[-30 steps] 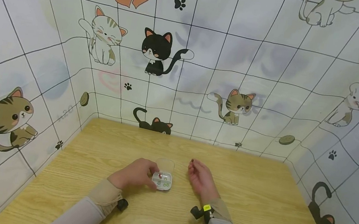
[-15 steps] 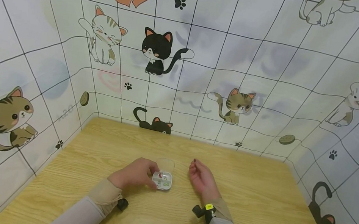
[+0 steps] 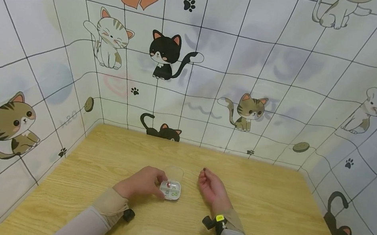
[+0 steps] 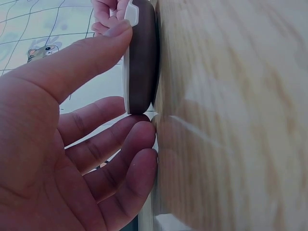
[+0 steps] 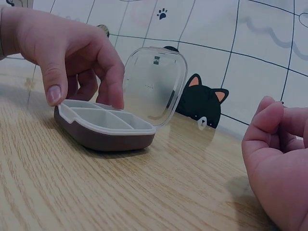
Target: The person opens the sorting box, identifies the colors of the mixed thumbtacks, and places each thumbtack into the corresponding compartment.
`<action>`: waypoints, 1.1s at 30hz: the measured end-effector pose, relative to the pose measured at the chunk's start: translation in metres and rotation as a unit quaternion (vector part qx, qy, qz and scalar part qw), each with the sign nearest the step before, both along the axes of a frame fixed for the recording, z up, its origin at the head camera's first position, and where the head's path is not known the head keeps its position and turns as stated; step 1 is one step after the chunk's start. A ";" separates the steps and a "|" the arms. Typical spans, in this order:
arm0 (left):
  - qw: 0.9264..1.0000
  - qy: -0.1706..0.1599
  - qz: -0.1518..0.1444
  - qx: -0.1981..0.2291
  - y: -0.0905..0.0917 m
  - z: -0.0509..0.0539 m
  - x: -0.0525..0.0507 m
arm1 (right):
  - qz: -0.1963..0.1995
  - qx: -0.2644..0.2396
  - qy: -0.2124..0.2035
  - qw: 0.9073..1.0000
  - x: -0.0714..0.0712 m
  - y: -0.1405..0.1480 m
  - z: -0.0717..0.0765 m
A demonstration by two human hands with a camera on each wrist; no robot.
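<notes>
On the table stands a pill box (image 3: 170,190) with a dark brown outside and white compartments, its clear lid (image 5: 155,86) raised at the back. Small red and green things show in the compartments in the head view. My left hand (image 3: 141,182) holds the box by its left side, thumb at the near edge and fingers at the far edge. To the right of the box, apart from it, my right hand (image 3: 212,189) is turned partly palm up with curled fingers. Between its thumb and forefinger it pinches a small dark piece (image 3: 204,169), too small to identify.
A wooden table (image 3: 269,213) spreads around both hands. Behind and at both sides hangs a white gridded cloth (image 3: 211,56) printed with cartoon cats. Each wrist carries a small black camera (image 3: 129,215).
My right hand has shifted very slightly to the right, still pinching the small dark piece. My left hand and the pill box have stayed in place.
</notes>
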State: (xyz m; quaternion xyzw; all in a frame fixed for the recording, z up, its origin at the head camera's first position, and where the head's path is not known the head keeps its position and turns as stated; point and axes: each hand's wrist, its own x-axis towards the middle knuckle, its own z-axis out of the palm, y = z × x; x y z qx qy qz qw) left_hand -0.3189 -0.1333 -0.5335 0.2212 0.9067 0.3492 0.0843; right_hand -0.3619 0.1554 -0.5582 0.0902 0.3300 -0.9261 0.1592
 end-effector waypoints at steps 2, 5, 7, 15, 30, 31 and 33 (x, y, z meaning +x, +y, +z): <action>1.000 -0.001 0.000 0.001 0.000 0.000 0.000 | -0.003 0.018 0.010 1.000 0.000 -0.001 0.000; 1.000 -0.003 0.001 -0.002 0.000 0.001 0.001 | -0.008 0.049 0.034 0.998 0.002 -0.003 0.001; 1.000 0.000 -0.001 -0.003 0.000 0.001 0.001 | -0.011 0.063 0.047 0.997 0.003 -0.004 0.002; 1.000 0.001 -0.003 -0.007 -0.001 0.000 0.000 | -0.014 0.137 0.102 0.985 0.005 -0.009 0.005; 1.000 0.010 -0.008 -0.011 0.000 0.000 -0.001 | 0.008 0.264 0.184 0.947 0.012 -0.022 0.011; 1.000 0.011 -0.009 -0.012 0.000 0.000 -0.002 | 0.010 0.272 0.188 0.944 0.012 -0.023 0.011; 1.000 0.013 -0.010 -0.012 0.000 0.000 -0.002 | 0.015 0.290 0.200 0.936 0.012 -0.025 0.012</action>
